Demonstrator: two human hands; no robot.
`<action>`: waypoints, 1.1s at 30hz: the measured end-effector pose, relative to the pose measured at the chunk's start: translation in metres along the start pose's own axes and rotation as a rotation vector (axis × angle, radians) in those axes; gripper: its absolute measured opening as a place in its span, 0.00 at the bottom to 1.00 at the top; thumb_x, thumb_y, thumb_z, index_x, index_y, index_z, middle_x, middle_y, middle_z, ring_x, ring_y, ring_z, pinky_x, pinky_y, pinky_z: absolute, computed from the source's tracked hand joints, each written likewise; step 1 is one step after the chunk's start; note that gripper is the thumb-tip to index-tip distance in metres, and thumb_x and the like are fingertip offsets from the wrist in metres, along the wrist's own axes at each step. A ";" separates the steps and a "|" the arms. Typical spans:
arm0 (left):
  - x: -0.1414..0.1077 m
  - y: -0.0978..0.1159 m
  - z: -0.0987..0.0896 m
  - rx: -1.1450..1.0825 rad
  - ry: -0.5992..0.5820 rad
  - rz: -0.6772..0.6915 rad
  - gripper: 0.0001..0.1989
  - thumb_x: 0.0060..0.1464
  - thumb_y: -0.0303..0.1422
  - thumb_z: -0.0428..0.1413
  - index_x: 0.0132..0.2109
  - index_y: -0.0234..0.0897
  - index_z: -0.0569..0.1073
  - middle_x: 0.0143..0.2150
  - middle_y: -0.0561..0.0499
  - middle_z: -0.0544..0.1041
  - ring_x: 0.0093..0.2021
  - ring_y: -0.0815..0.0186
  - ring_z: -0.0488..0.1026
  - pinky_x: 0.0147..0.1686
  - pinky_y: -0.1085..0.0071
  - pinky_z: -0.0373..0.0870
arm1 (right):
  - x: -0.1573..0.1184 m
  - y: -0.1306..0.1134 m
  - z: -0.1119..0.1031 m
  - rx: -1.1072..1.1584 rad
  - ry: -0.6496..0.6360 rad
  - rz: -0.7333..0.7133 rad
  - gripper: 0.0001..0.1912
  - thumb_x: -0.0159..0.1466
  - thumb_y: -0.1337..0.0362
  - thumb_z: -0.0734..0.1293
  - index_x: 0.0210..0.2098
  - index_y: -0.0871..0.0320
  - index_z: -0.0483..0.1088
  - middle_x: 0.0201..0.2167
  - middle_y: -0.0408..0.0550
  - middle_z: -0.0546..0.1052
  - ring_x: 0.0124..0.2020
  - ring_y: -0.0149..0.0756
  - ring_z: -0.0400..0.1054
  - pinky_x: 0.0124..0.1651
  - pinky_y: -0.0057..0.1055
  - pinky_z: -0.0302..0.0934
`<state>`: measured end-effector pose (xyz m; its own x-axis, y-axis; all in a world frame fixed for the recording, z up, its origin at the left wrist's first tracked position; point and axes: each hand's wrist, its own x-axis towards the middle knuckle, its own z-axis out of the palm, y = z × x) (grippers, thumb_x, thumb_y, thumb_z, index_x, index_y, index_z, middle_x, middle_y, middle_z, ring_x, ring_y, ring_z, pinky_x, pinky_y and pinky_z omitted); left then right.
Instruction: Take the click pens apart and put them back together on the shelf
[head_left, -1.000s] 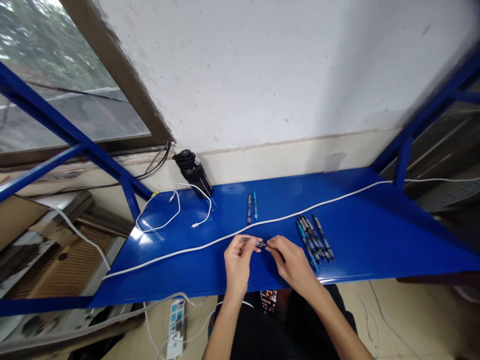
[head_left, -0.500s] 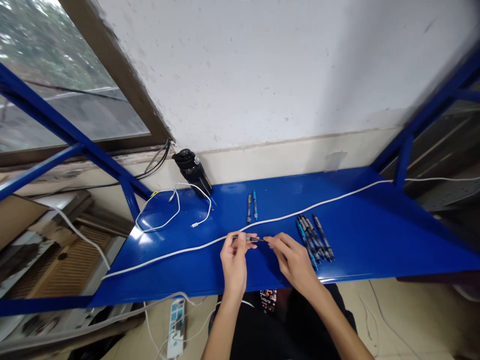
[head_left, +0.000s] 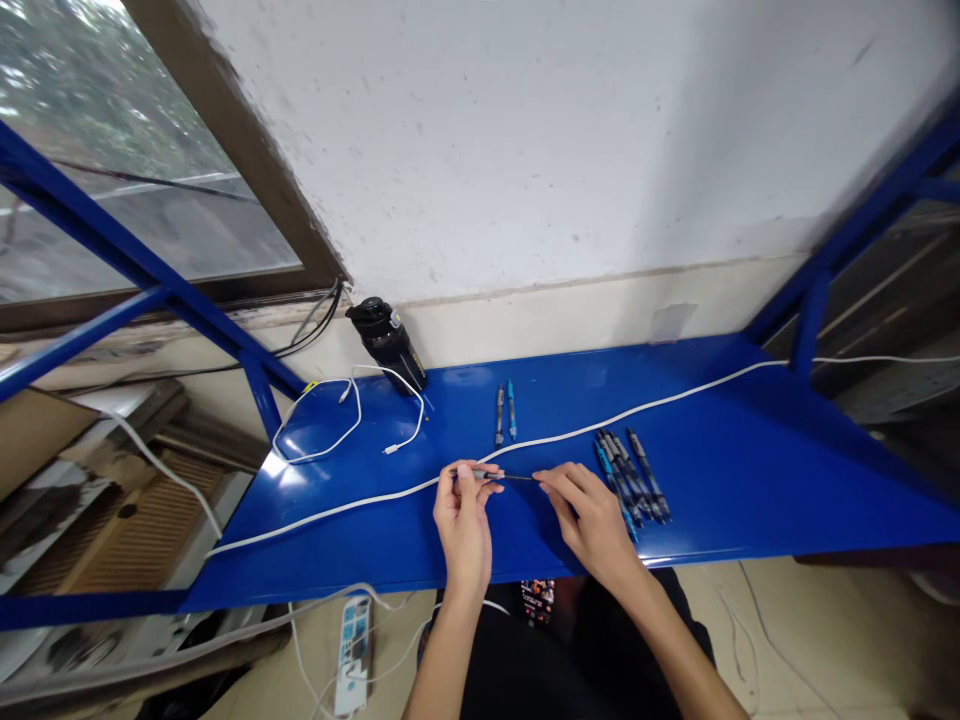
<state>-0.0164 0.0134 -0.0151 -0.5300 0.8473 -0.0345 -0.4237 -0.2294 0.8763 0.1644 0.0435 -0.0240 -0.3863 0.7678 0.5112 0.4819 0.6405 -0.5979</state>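
My left hand (head_left: 463, 535) pinches a dark pen barrel (head_left: 484, 474) between thumb and fingers, held level above the blue table (head_left: 360, 550). A thin dark pen refill (head_left: 519, 478) runs from the barrel's right end across to my right hand (head_left: 592, 515), whose thumb and fingertips close on its tip. Part of the barrel is hidden by my left fingers. Just right of my right hand lies a row of several pens, among them a blue one (head_left: 616, 492) and a grey-black one (head_left: 647, 470). Behind my hands rest a grey pen (head_left: 499, 416) and another blue pen (head_left: 512, 410).
A long white cable (head_left: 645, 407) crosses the table, passing close behind my hands. At the back left stands a black bottle (head_left: 388, 345) with a looped white charging cable (head_left: 358, 420) beside it. A power strip (head_left: 354, 655) lies on the floor; a lit phone (head_left: 538, 600) shows near my lap.
My left hand has shifted slightly left with the barrel, widening the gap between my hands. More of the refill now shows between them.
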 end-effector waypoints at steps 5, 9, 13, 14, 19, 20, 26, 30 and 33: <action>-0.001 -0.001 0.000 0.042 -0.024 -0.013 0.17 0.69 0.48 0.63 0.48 0.38 0.77 0.43 0.45 0.84 0.44 0.61 0.84 0.43 0.68 0.81 | 0.001 -0.002 -0.002 -0.011 0.015 0.000 0.15 0.78 0.72 0.63 0.57 0.50 0.75 0.45 0.51 0.81 0.45 0.46 0.77 0.50 0.43 0.70; -0.001 -0.001 0.001 0.056 -0.043 -0.024 0.17 0.69 0.48 0.63 0.48 0.38 0.77 0.43 0.44 0.85 0.42 0.61 0.85 0.42 0.68 0.81 | 0.002 -0.003 -0.001 -0.021 0.021 0.009 0.11 0.79 0.69 0.64 0.54 0.51 0.74 0.45 0.51 0.81 0.46 0.47 0.77 0.51 0.44 0.70; -0.002 -0.002 0.000 0.106 -0.098 -0.051 0.16 0.70 0.47 0.63 0.49 0.38 0.77 0.44 0.43 0.87 0.43 0.59 0.86 0.44 0.67 0.81 | 0.002 -0.004 -0.001 0.007 -0.007 0.005 0.10 0.79 0.68 0.63 0.55 0.51 0.73 0.45 0.51 0.80 0.46 0.46 0.77 0.51 0.44 0.70; -0.002 -0.002 0.000 0.127 -0.116 -0.057 0.16 0.70 0.46 0.62 0.50 0.38 0.77 0.45 0.43 0.87 0.42 0.59 0.86 0.44 0.66 0.81 | 0.002 -0.004 -0.001 0.018 -0.014 0.005 0.10 0.79 0.68 0.63 0.55 0.51 0.73 0.45 0.51 0.80 0.46 0.46 0.77 0.51 0.44 0.71; -0.005 -0.001 -0.001 0.281 -0.212 -0.067 0.15 0.69 0.44 0.64 0.51 0.37 0.81 0.48 0.41 0.88 0.41 0.59 0.86 0.49 0.63 0.82 | 0.000 -0.006 0.000 0.093 -0.041 0.014 0.12 0.80 0.66 0.62 0.59 0.50 0.70 0.46 0.52 0.80 0.47 0.46 0.76 0.50 0.42 0.72; -0.005 0.000 -0.001 0.307 -0.231 -0.069 0.15 0.68 0.44 0.65 0.50 0.36 0.82 0.48 0.40 0.89 0.43 0.57 0.87 0.51 0.61 0.82 | 0.000 -0.006 0.001 0.112 -0.045 0.024 0.11 0.80 0.66 0.62 0.59 0.50 0.70 0.46 0.52 0.80 0.46 0.46 0.76 0.50 0.42 0.72; -0.008 0.005 0.003 0.283 -0.282 -0.128 0.13 0.61 0.39 0.71 0.48 0.36 0.84 0.49 0.39 0.89 0.53 0.50 0.87 0.59 0.53 0.80 | -0.003 -0.005 0.001 0.176 -0.034 0.118 0.03 0.79 0.62 0.64 0.51 0.52 0.68 0.40 0.48 0.78 0.39 0.41 0.77 0.44 0.36 0.72; -0.008 0.005 0.005 0.264 -0.315 -0.137 0.13 0.58 0.36 0.73 0.48 0.36 0.84 0.48 0.39 0.89 0.51 0.50 0.87 0.58 0.54 0.81 | -0.002 -0.005 0.001 0.195 -0.049 0.120 0.02 0.79 0.62 0.64 0.50 0.52 0.68 0.39 0.47 0.77 0.37 0.40 0.75 0.43 0.34 0.71; -0.008 0.003 0.004 0.263 -0.337 -0.134 0.13 0.57 0.34 0.73 0.48 0.36 0.84 0.47 0.40 0.90 0.50 0.51 0.87 0.57 0.55 0.82 | -0.002 -0.006 0.000 0.226 -0.058 0.126 0.02 0.79 0.62 0.64 0.49 0.52 0.67 0.39 0.47 0.76 0.37 0.39 0.74 0.43 0.34 0.70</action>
<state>-0.0107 0.0080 -0.0104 -0.1958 0.9800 -0.0361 -0.2478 -0.0138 0.9687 0.1622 0.0383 -0.0218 -0.3815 0.8373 0.3916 0.3441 0.5218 -0.7806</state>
